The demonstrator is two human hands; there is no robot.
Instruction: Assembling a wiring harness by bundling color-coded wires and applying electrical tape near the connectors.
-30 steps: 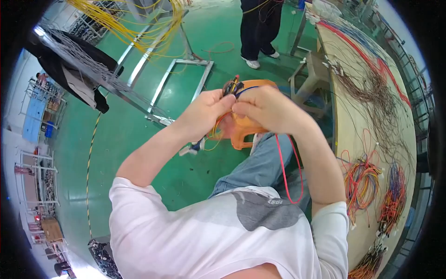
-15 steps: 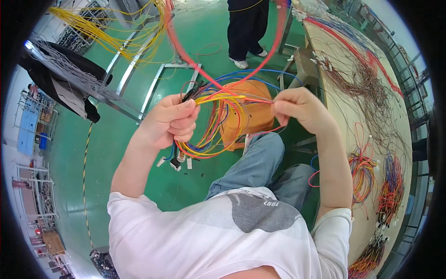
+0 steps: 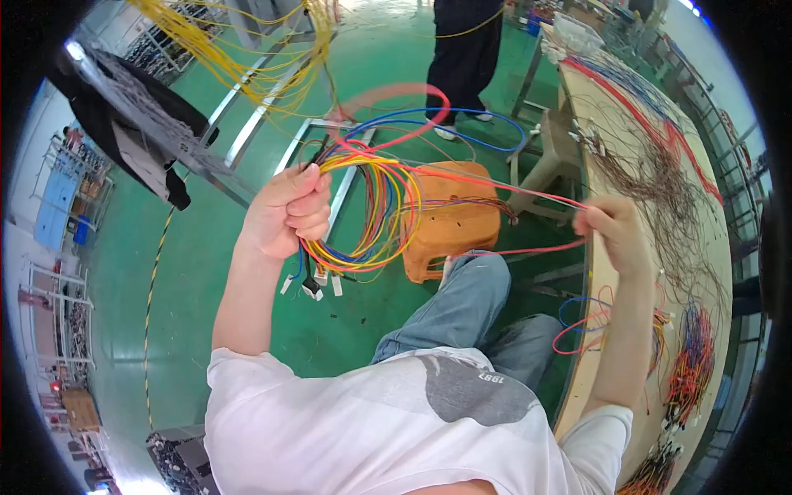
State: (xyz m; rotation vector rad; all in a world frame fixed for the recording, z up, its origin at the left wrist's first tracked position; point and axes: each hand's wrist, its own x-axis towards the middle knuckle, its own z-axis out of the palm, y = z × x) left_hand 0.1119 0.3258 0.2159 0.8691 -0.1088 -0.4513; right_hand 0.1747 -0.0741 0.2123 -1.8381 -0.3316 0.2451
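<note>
My left hand [image 3: 290, 210] is closed round a coiled bundle of red, yellow, blue and dark wires [image 3: 410, 210]. Small white and black connectors [image 3: 312, 287] dangle below that fist. Out to the right, my right hand [image 3: 615, 229] pinches a few red and grey wires [image 3: 511, 189] that run taut from the coil. One red wire trails back from the right fingers toward the stool. A blurred red loop [image 3: 388, 92] and a blue loop [image 3: 495, 116] stick out above the coil.
An orange plastic stool [image 3: 450, 227] stands beyond my knees. Along the right runs a long table [image 3: 610, 107] with wire bundles [image 3: 697, 363]. Metal frames [image 3: 256, 124] with yellow wires [image 3: 206, 49] and a dark jacket [image 3: 124, 124] are at left. Another person's legs [image 3: 464, 58] are ahead.
My right hand has moved right, away from the left, drawing the wires out longer. The large red loop above has shrunk toward the coil. My left hand keeps its hold.
</note>
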